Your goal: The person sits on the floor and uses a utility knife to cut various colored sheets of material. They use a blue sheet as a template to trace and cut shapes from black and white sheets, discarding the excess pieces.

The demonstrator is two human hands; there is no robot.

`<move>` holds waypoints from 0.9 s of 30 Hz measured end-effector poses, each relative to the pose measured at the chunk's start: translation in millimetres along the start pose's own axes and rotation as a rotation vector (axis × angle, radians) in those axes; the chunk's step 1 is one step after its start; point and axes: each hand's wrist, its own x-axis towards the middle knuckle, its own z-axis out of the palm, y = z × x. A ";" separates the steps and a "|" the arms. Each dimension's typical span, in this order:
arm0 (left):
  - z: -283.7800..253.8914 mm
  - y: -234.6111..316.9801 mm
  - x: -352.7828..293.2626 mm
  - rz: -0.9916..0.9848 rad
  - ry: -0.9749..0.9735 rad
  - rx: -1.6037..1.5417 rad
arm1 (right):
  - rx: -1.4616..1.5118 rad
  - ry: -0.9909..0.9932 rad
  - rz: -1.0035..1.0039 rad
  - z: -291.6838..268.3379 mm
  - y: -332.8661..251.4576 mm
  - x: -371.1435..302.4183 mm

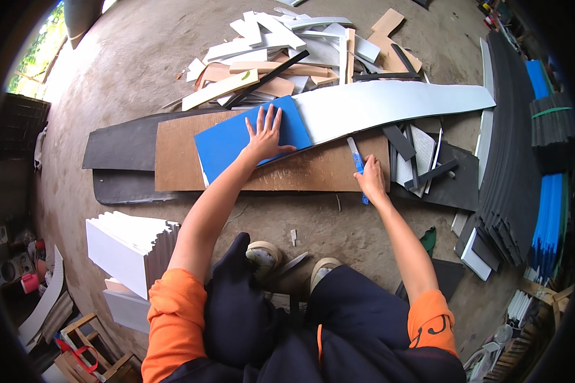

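My left hand [266,138] presses flat, fingers spread, on a blue rectangular sheet [221,147]. That sheet lies over the left end of a long white strip of sheet material [390,105] with a curved edge. Both rest on a brown board [179,153], which lies on dark grey sheets on the floor. In my right hand [372,177] is a blue utility knife [358,161] with its blade out, pointing away from me. The blade is over the brown board, just below the white strip's lower edge; whether it touches the board I cannot tell.
Beyond the board lies a heap of white, tan and black offcuts [268,54]. Stacked white sheets [118,249] stand at the left near my arm. Long dark grey strips [511,140] and blue strips [549,210] line the right side. Dark scraps [450,175] lie by the board's right end.
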 end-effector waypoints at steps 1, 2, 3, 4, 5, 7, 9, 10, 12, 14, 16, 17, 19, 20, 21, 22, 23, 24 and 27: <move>4.5 0.0 2.6 -0.015 -0.046 -0.025 | 0.049 -0.024 0.002 -0.5 3.1 -0.2; 6.7 -0.7 1.3 -0.036 -0.098 -0.048 | 0.101 -0.055 0.005 -5.7 -1.0 -2.8; 8.2 -2.0 1.2 -0.032 -0.112 -0.040 | 0.153 -0.085 0.007 -6.0 -3.2 -4.8; 9.2 -3.6 2.0 -0.030 -0.126 -0.033 | 0.191 0.006 -0.075 1.3 1.0 -6.9; 9.1 -2.5 5.4 -0.024 -0.131 -0.032 | 0.313 -0.049 0.018 -0.6 -1.7 -5.9; 10.7 -0.3 6.3 -0.043 -0.094 -0.040 | 0.556 -0.159 0.207 -2.7 -9.9 -2.3; 16.6 -0.1 0.8 -0.051 0.000 -0.056 | 0.558 -0.127 0.204 -11.6 -32.3 2.9; 20.0 -1.4 -0.6 -0.065 0.104 -0.090 | 0.564 -0.189 0.245 -18.6 -46.7 10.4; 25.2 5.1 5.9 -0.070 0.321 -0.165 | 0.552 -0.152 0.232 -16.5 -57.2 27.6; 21.6 8.0 14.3 -0.195 0.338 -0.175 | 0.478 -0.118 0.206 -6.5 -71.4 43.8; 18.6 18.2 33.5 -0.287 0.452 -0.210 | 0.439 0.033 0.082 11.0 -71.3 63.5; 18.6 16.1 35.1 -0.271 0.527 -0.187 | 0.400 0.015 0.064 14.0 -83.3 69.7; 18.7 11.4 35.9 -0.239 0.675 -0.138 | 0.358 -0.024 -0.015 13.2 -100.7 80.8; 8.3 15.2 31.0 -0.228 0.683 -0.095 | 0.363 -0.067 -0.038 14.6 -104.8 84.7; 7.2 13.2 34.8 -0.203 0.665 -0.097 | 0.370 -0.106 -0.062 14.2 -109.1 90.4; 10.5 12.0 34.9 -0.195 0.599 -0.122 | 0.378 -0.144 -0.087 15.7 -114.2 93.7; 9.7 11.7 38.7 -0.185 0.546 -0.145 | 0.369 -0.141 -0.131 16.2 -118.3 98.9; 9.4 11.5 39.9 -0.198 0.547 -0.146 | 0.359 -0.138 -0.177 16.9 -122.7 103.2; 6.9 9.2 43.1 -0.204 0.532 -0.191 | 0.302 -0.173 -0.200 19.0 -139.6 117.2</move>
